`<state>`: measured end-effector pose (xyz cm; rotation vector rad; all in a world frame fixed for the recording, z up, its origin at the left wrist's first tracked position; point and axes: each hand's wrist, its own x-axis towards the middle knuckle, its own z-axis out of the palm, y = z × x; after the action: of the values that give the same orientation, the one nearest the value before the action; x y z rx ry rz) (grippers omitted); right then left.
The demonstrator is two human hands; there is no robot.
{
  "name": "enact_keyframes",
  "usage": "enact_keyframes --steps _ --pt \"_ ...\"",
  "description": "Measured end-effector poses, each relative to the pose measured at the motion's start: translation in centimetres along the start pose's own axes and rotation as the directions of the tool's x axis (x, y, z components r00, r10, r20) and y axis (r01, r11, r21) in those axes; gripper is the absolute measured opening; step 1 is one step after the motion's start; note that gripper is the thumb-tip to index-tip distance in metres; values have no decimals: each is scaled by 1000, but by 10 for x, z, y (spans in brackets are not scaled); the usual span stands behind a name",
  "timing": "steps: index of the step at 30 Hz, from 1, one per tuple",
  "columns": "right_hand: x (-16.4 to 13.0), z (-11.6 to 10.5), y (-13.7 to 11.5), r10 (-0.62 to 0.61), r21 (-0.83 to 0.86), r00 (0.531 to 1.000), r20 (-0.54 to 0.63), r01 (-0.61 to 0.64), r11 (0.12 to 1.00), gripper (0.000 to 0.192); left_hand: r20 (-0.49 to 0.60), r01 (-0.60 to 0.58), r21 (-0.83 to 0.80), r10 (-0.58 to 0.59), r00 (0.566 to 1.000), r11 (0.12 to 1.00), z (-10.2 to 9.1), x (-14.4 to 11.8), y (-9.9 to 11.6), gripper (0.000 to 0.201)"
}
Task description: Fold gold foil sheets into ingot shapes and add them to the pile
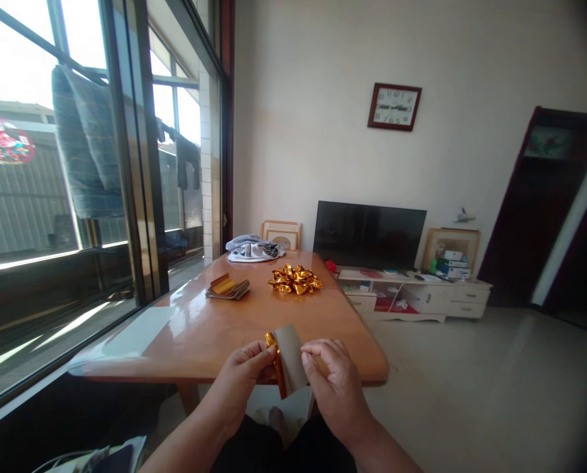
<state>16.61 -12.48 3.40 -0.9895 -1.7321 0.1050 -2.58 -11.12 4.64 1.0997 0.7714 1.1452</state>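
Left fingers (261, 359) partly hidden behind gold-and-grey sheet (292, 358)

By the near edge of the bench (342, 322), the left grip (246, 371) and right grip (335, 378) hold a gold-and-grey sheet (291, 361); gold foil pieces (296, 280) lie beyond.

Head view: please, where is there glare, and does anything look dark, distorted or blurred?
In the head view, daylight washes out parts of the window, and the wooden table reflects pale glare beside it; in the same view, the gold foil pieces sparkle; the head view's upper right corner darkens, and the doorway leans, possibly lens distortion; the boxes on the TV cabinet look soft.
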Motion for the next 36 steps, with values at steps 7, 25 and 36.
enact_keyframes --steps 7,25,36 --pt "11 -8 4 96 55 991 98 -101 993 33 169 -8 182 -23 985 983 0 -3 3 29" --pt "15 -2 1 329 314 864 381 -455 833 14 185 -96 668 -40 982 738 -2 -1 0 34" --pt "8 0 11 390 414 830 400 -543 730 27 200 -156 650 30 979 744 -6 2 0 40"
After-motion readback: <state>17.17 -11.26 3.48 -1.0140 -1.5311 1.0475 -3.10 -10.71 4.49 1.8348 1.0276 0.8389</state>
